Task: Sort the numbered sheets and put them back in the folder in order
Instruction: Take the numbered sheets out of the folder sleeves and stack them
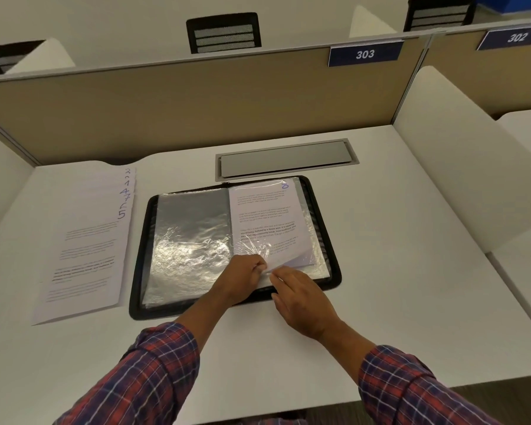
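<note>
The white printed sheet marked 8 (267, 219) sits in the right sleeve (307, 210) of the open black zipped folder (137, 280). The sleeve's film is pinched by the left hand (246, 271), and the sheet's lower edge by the right hand (301, 296). A straight, slow slide is advised.

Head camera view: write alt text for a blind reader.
At an open zip folder, the left hand pinches a clear sleeve and the right hand pinches the sheet numbered 8 inside it. A fanned stack of numbered sheets lies left of the folder on the desk.
</note>
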Available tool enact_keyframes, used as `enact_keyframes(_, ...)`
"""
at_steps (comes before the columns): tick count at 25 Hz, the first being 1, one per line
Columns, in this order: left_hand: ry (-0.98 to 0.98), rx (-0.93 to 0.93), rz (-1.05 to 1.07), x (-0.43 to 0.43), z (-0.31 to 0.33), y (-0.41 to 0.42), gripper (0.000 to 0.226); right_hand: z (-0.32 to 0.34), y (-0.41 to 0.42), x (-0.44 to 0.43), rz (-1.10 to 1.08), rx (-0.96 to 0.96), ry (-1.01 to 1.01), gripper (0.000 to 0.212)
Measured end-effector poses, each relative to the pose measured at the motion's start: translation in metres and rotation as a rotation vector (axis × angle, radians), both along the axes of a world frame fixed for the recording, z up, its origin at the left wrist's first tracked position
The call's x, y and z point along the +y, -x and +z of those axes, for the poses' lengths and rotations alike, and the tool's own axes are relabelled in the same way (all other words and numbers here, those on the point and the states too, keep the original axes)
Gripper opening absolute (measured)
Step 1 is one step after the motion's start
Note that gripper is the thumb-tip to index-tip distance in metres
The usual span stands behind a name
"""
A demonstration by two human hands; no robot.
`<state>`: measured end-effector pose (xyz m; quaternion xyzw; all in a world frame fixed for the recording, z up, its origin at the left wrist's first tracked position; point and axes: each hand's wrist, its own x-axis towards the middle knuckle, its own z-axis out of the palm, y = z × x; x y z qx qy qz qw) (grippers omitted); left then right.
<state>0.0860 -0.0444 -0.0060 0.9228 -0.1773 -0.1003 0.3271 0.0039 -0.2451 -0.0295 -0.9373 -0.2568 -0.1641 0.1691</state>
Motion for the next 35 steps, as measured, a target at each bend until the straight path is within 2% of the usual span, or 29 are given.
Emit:
enact_keyframes(3,0.048,0.036,0.045,-0.001,0.003,-0.002,0.006,0.004,0.0,0.0,-0.016,0.006,-0.001,0.039)
enact_keyframes(7,0.058,0.072,0.016,0.001,0.005,-0.004,0.018,0.011,0.002,0.0,0.023,-0.076,-0.036,0.026)
enact_keyframes(11,0.036,0.078,-0.016,0.003,0.008,-0.007,0.019,0.006,0.0,0.002,-0.03,-0.021,0.02,0.038)
enact_keyframes(17,0.07,-0.068,0.028,0.005,0.005,0.001,0.014,0.0,-0.015,0.012,-0.166,0.232,0.259,0.07)
enact_keyframes(20,0.104,-0.112,0.049,0.005,0.005,0.008,0.013,0.001,-0.013,0.014,-0.148,0.249,0.272,0.071)
enact_keyframes(24,0.153,-0.127,0.075,0.004,0.006,0.011,0.013,-0.004,-0.012,0.012,-0.157,0.276,0.298,0.086)
enact_keyframes(31,0.109,-0.165,0.075,0.005,0.013,0.014,0.014,0.009,-0.017,0.019,-0.191,0.256,0.328,0.081)
enact_keyframes(35,0.039,-0.121,0.055,0.005,0.009,0.012,0.016,0.006,-0.003,0.016,-0.154,0.263,0.327,0.078)
